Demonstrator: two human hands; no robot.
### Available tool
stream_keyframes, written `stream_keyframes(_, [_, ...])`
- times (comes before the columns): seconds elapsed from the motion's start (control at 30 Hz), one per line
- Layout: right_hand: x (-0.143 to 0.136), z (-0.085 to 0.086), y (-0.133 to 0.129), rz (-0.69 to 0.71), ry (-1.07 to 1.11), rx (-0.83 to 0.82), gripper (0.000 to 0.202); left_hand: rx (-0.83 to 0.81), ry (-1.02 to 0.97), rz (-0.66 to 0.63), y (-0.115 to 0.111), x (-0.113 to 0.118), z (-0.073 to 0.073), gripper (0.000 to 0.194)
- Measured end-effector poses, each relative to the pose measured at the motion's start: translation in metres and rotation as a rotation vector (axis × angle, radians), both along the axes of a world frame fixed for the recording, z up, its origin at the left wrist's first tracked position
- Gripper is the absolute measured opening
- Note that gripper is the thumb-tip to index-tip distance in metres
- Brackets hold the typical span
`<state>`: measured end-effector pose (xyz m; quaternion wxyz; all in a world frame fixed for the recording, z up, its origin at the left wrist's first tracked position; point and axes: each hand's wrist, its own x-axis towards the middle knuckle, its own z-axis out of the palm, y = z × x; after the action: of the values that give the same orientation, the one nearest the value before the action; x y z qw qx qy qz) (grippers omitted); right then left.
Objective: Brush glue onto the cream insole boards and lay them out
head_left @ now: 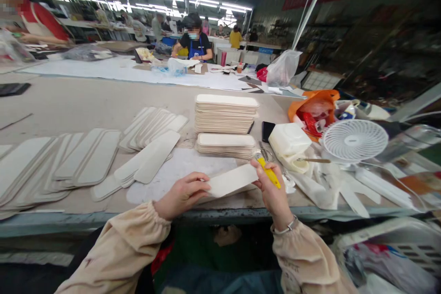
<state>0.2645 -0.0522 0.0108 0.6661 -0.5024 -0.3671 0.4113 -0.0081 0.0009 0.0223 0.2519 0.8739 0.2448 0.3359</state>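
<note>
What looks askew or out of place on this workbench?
Nothing looks damaged or spilled. The two stacks of pale strips are squared up, while the strips fanned across the table overlap loosely. The right side, around the small white fan, is cluttered with bags and scraps.
</note>
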Motion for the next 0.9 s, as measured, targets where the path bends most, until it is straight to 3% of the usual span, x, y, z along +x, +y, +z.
stream_keyframes(0.1, [0.004,-0.008,0.003,-0.084,-0.112,0.073,0.042,-0.144,0.003,-0.005,0.001,0.003,-0.005,0.021])
stream_keyframes(0.23, [0.015,-0.013,0.009,-0.251,-0.252,0.144,0.047,-0.601,-0.042,0.208,0.011,-0.003,-0.007,0.055])
stream_keyframes(0.33, [0.024,-0.018,0.013,-0.31,-0.343,0.123,0.049,-0.908,-0.135,0.258,0.019,-0.01,-0.009,0.048])
stream_keyframes(0.4, [0.027,-0.021,0.014,-0.312,-0.375,0.092,0.05,-1.008,-0.159,0.271,0.021,-0.012,-0.01,0.04])
stream_keyframes(0.5, [0.027,-0.025,0.014,-0.303,-0.434,0.049,0.05,-1.0,-0.101,0.3,0.021,-0.014,-0.012,0.037])
stream_keyframes(0.67, [0.022,-0.029,0.011,-0.304,-0.678,-0.04,0.046,-0.786,0.194,0.394,0.022,-0.018,-0.014,0.04])
stream_keyframes(0.9, [0.018,-0.03,0.01,-0.302,-1.023,-0.084,0.038,-0.648,0.326,0.503,0.021,-0.016,-0.011,0.043])
